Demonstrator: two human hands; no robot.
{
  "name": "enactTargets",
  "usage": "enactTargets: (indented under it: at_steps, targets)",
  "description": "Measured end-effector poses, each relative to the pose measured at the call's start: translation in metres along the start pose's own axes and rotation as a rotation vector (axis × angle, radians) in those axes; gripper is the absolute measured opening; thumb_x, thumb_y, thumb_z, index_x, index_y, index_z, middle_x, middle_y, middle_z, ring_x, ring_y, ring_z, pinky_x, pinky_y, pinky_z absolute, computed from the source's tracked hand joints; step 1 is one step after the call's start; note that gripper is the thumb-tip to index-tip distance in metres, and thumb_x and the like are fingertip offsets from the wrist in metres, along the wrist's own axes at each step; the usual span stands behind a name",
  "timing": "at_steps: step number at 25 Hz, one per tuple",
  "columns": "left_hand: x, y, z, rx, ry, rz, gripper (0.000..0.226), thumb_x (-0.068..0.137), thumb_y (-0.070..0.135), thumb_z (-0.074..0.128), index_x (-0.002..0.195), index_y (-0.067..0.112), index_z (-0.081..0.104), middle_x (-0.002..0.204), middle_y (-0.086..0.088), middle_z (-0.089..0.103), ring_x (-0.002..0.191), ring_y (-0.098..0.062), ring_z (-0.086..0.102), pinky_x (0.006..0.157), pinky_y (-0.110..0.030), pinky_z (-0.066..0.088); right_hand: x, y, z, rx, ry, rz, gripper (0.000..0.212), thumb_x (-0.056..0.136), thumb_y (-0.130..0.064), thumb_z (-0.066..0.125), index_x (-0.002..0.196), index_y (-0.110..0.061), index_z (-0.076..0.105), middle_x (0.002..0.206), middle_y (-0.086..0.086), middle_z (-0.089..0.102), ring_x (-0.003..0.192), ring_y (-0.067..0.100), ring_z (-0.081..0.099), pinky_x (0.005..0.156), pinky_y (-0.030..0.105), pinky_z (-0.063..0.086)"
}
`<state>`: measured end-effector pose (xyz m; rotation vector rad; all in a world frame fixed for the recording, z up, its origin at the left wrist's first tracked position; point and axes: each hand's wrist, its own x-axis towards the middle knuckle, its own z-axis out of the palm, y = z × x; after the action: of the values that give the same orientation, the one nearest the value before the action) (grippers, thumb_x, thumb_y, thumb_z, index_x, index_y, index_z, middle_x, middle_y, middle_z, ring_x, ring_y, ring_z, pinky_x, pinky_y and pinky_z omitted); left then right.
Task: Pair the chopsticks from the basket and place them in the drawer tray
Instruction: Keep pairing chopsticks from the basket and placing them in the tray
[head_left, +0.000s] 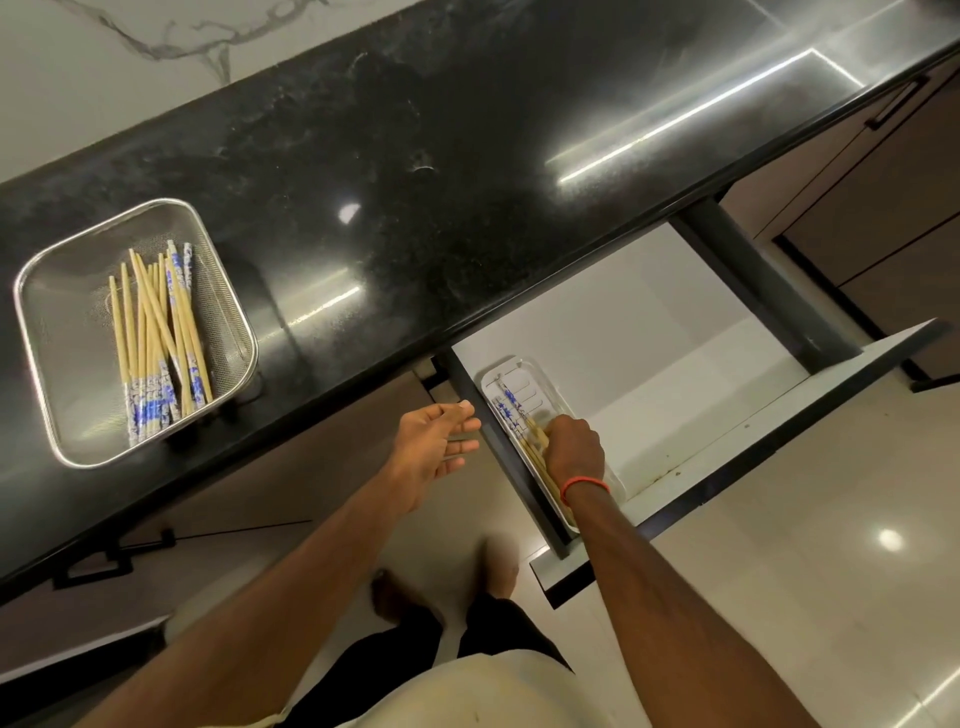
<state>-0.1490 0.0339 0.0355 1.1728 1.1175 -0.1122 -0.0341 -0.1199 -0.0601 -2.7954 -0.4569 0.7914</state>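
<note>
Hands apart, each at its own job. Our right hand (574, 447) is down in the open drawer (649, 332), knuckles up, fingers curled around the plain ends of a few chopsticks (511, 410) lying in the tray (540, 387). Whether the grip is firm or already loosening we cannot tell; the fingers hide the contact. An orange band (584, 486) sits on that wrist.

Our left hand (436, 447) hangs free just left of the drawer's near corner, palm turned inward, fingers loosely spread, holding nothing. It touches neither drawer nor table (415, 156).

Patterned blue-and-white ends of the tray chopsticks point away from the right hand, toward the back of the drawer. Laying them lengthwise suits the narrow tray, which sits tight against the drawer's left wall, on the side of the left hand.

Well off to the left of both hands, up on the table, the basket (57, 291) holds a loose heap of the remaining chopsticks (156, 343), tips mixed both ways, some crossed.

Our judgement: a pair is being set down and squared against those already laid. Many remain in the basket, so the task looks early. The idle left hand seems placed for the return reach to the basket.
</note>
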Motion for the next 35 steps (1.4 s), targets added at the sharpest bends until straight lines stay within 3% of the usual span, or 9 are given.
enactTargets:
  at_steps: [6, 16, 24, 35]
  targets:
    - [-0.001, 0.001, -0.001, 0.013, -0.016, -0.004, 0.026, 0.096, 0.036, 0.065, 0.114, 0.017, 0.072, 0.101, 0.003, 0.079, 0.089, -0.014, 0.075, 0.075, -0.03, 0.056, -0.007, 0.006, 0.002, -0.058, 0.061, -0.114, 0.022, 0.097, -0.016, 0.051, 0.114, -0.01, 0.063, 0.103, 0.021, 0.066, 0.093, 0.04, 0.064, 0.077, 0.042, 0.052]
    - [-0.002, 0.0, -0.006, 0.026, -0.007, -0.019, 0.026, 0.096, 0.034, 0.065, 0.114, 0.016, 0.071, 0.104, 0.001, 0.078, 0.091, -0.016, 0.075, 0.071, -0.03, 0.054, -0.014, 0.008, 0.003, -0.253, 0.035, -0.191, 0.023, 0.1, -0.014, 0.043, 0.119, -0.01, 0.057, 0.109, 0.014, 0.067, 0.099, 0.034, 0.065, 0.078, 0.04, 0.052]
    - [-0.003, -0.004, -0.005, 0.041, -0.022, -0.026, 0.023, 0.096, 0.034, 0.065, 0.11, 0.018, 0.072, 0.105, 0.001, 0.078, 0.09, -0.015, 0.075, 0.072, -0.03, 0.054, -0.006, 0.003, 0.004, -0.359, 0.021, -0.267, 0.021, 0.098, -0.006, 0.05, 0.114, -0.006, 0.063, 0.108, 0.015, 0.068, 0.098, 0.033, 0.067, 0.077, 0.042, 0.055]
    - [0.001, -0.003, -0.012, 0.043, 0.001, -0.007, 0.022, 0.096, 0.036, 0.064, 0.106, 0.019, 0.073, 0.103, 0.002, 0.079, 0.092, -0.017, 0.075, 0.077, -0.033, 0.056, -0.008, 0.007, 0.007, -0.361, 0.017, -0.343, 0.034, 0.1, -0.012, 0.048, 0.134, -0.012, 0.051, 0.11, 0.015, 0.068, 0.096, 0.033, 0.069, 0.079, 0.041, 0.055]
